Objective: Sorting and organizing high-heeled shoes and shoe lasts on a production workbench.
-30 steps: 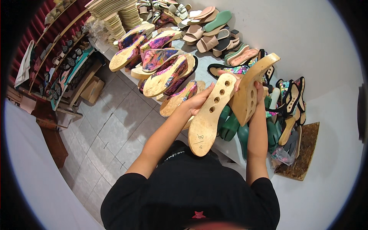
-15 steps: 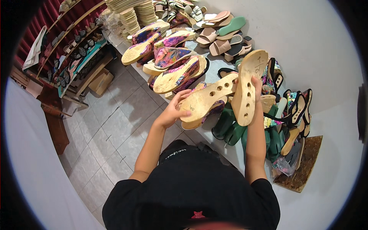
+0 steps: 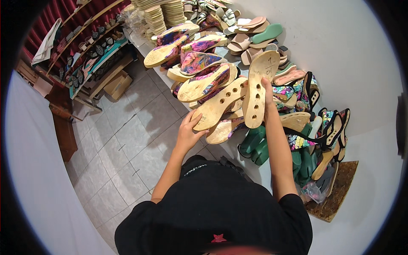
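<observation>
My left hand is closed on the toe end of a pale wooden shoe sole with a row of round holes. My right hand grips a matching wooden sole, tilted more upright, with handwritten marks near its top. The two soles meet or overlap near their holed ends. Just below the left one, a floral wedge sandal shows its wooden underside. Beyond my left hand lie several more floral wedge sandals, some turned bottom up.
Green shoe lasts stand on the white table by my right forearm. Patterned black-edged sandals and a brown board lie to the right. Stacked insoles rise at the back. Shoe shelves stand at the far left, over a tiled floor.
Both hands have shifted left with the soles, the right one most. The left sole now lies nearer the floral sandals, and more of the sandal beneath it shows.
</observation>
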A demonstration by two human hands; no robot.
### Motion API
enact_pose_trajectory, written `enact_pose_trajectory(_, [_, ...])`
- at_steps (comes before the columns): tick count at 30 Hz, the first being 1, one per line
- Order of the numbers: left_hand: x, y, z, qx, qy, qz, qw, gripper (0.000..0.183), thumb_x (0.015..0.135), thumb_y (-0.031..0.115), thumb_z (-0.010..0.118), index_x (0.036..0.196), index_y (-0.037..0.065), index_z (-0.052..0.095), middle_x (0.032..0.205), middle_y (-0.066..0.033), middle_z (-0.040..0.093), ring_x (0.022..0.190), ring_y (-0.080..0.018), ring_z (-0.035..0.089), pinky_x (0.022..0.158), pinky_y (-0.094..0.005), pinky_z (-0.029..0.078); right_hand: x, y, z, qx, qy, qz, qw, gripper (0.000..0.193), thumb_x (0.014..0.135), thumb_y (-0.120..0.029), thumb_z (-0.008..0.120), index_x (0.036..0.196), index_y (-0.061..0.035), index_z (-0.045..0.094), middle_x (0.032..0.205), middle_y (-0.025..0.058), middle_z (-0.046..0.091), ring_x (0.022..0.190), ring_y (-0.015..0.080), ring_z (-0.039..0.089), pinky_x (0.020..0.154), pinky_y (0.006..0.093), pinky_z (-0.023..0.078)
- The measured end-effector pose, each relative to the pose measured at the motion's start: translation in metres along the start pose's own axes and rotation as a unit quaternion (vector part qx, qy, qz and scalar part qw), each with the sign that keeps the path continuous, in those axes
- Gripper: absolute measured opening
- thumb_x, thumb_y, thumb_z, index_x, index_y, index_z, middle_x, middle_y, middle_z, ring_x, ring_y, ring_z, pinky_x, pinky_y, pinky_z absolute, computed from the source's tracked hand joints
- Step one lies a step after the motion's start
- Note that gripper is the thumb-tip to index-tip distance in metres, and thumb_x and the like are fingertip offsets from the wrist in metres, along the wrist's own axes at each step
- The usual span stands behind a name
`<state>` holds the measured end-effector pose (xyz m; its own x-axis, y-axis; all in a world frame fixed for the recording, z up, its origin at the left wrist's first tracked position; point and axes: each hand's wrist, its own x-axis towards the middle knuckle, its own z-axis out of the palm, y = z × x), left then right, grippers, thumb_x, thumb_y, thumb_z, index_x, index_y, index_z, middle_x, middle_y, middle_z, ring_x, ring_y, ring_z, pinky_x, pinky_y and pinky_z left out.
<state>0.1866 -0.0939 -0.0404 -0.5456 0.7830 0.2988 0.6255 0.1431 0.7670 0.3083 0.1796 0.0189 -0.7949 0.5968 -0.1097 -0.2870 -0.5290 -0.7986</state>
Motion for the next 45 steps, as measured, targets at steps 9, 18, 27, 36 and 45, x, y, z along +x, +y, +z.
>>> enact_pose_trajectory(9, [-0.003, -0.013, 0.000, 0.038, 0.008, -0.009, 0.999, 0.063, 0.060, 0.020, 0.081, 0.117, 0.007, 0.060, 0.129, -0.0187, 0.048, 0.115, -0.0333, 0.051, 0.095, -0.0380, 0.042, 0.016, 0.019, -0.018, 0.010, -0.027, 0.008, 1.000, 0.055, 0.088, -0.040, 0.032, 0.110, 0.0043, 0.057, 0.094, 0.0122, 0.065, 0.076, 0.0205, 0.062, 0.066, 0.0312, 0.052])
enact_pose_trajectory(18, [0.001, -0.016, 0.007, 0.021, 0.001, -0.034, 0.999, 0.061, 0.061, 0.021, 0.081, 0.115, 0.005, 0.061, 0.126, -0.0189, 0.050, 0.113, -0.0320, 0.052, 0.095, -0.0375, 0.042, 0.016, 0.013, -0.020, -0.041, -0.045, 0.020, 0.998, 0.049, 0.087, -0.040, 0.037, 0.111, 0.0001, 0.054, 0.099, 0.0137, 0.063, 0.082, 0.0218, 0.061, 0.073, 0.0316, 0.050])
enact_pose_trajectory(27, [0.002, -0.017, 0.007, 0.003, -0.002, -0.042, 0.999, 0.061, 0.060, 0.023, 0.081, 0.115, 0.004, 0.061, 0.122, -0.0165, 0.051, 0.111, -0.0315, 0.052, 0.093, -0.0373, 0.042, 0.014, -0.002, -0.031, -0.176, 0.063, -0.161, 0.969, 0.038, 0.084, -0.030, 0.060, 0.106, 0.0010, 0.057, 0.093, 0.0081, 0.063, 0.077, 0.0177, 0.059, 0.072, 0.0304, 0.047])
enact_pose_trajectory(36, [0.004, -0.013, 0.010, 0.051, 0.010, -0.014, 0.999, 0.066, 0.057, 0.024, 0.080, 0.116, 0.005, 0.057, 0.122, -0.0166, 0.048, 0.110, -0.0340, 0.050, 0.094, -0.0406, 0.041, -0.014, -0.066, -0.003, -0.564, 0.007, -0.164, 0.809, 0.060, 0.080, -0.028, 0.062, 0.127, 0.0023, 0.039, 0.109, 0.0155, 0.057, 0.101, 0.0206, 0.054, 0.089, 0.0319, 0.041])
enact_pose_trajectory(45, [0.006, 0.038, -0.011, 0.099, 0.099, 0.163, 0.977, 0.060, 0.059, 0.027, 0.079, 0.113, 0.012, 0.059, 0.124, -0.0131, 0.049, 0.115, -0.0319, 0.046, 0.096, -0.0445, 0.035, -0.042, -0.059, 0.013, -0.458, 0.136, -0.087, 0.874, 0.091, 0.074, -0.040, 0.072, 0.130, 0.0127, 0.023, 0.107, 0.0231, 0.056, 0.085, 0.0212, 0.063, 0.060, 0.0285, 0.053])
